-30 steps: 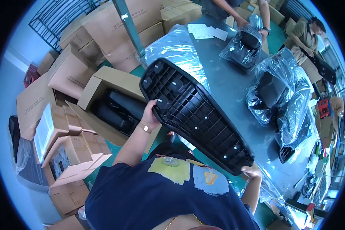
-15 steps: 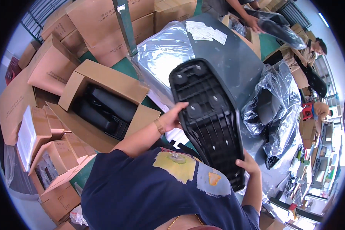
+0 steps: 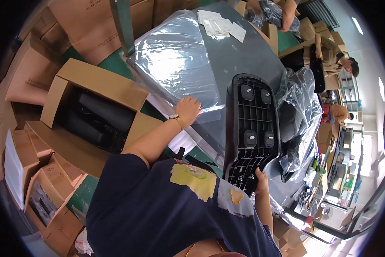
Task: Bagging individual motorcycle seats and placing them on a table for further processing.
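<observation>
A long black scooter seat (image 3: pixel 257 115) stands tilted over the grey table, its ribbed plastic underside with several metal studs facing me. My right hand (image 3: pixel 261 181) grips its lower right edge, thumb in front and the other fingers hidden behind it. My left hand (image 3: pixel 188 111) is closed on the near corner of a clear plastic bag (image 3: pixel 169 51), the top one of a flat pile on the table. The gathered edge of the bag pokes out to the right of the fingers. Right of the seat lies a black part wrapped in clear plastic (image 3: pixel 301 115).
An open cardboard box (image 3: pixel 104 83) holding black seats stands at the left. Stacked cartons (image 3: pixel 34 70) rise behind it. Paper slips (image 3: pixel 220 25) lie on the table's (image 3: pixel 239 55) far end, near a green post (image 3: pixel 123 25). Another person (image 3: pixel 329 55) works at the far right.
My left hand has let go of the seat and moved to the plastic bag pile. The seat has swung to the right and stands more upright, held by the right hand alone.
</observation>
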A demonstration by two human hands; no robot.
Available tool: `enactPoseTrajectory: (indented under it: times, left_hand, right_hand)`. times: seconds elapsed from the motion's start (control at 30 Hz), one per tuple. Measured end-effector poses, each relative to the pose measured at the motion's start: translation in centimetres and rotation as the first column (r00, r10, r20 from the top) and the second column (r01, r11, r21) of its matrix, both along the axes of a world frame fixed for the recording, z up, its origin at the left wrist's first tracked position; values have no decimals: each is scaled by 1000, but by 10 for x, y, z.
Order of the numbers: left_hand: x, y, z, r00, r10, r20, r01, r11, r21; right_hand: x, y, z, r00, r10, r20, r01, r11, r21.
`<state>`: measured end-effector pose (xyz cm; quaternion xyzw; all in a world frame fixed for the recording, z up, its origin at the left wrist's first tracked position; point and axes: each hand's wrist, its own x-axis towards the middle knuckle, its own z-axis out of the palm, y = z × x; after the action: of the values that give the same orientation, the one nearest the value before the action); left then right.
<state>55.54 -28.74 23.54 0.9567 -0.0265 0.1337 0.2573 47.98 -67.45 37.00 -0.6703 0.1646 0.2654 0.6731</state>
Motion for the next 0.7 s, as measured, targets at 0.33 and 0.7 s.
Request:
enactPoseTrajectory:
  times: [0.33,0.7]
  left_hand:
    - [55,51,17,878,226,-421,-478,380,-792]
    - [-17,190,118,982,27,-188,-168,-336,-927]
  right_hand:
    - [-1,-4,-8,995,-14,-95,11,999,-33]
    - [109,50,-19,937,343,-62,-348,927,-142]
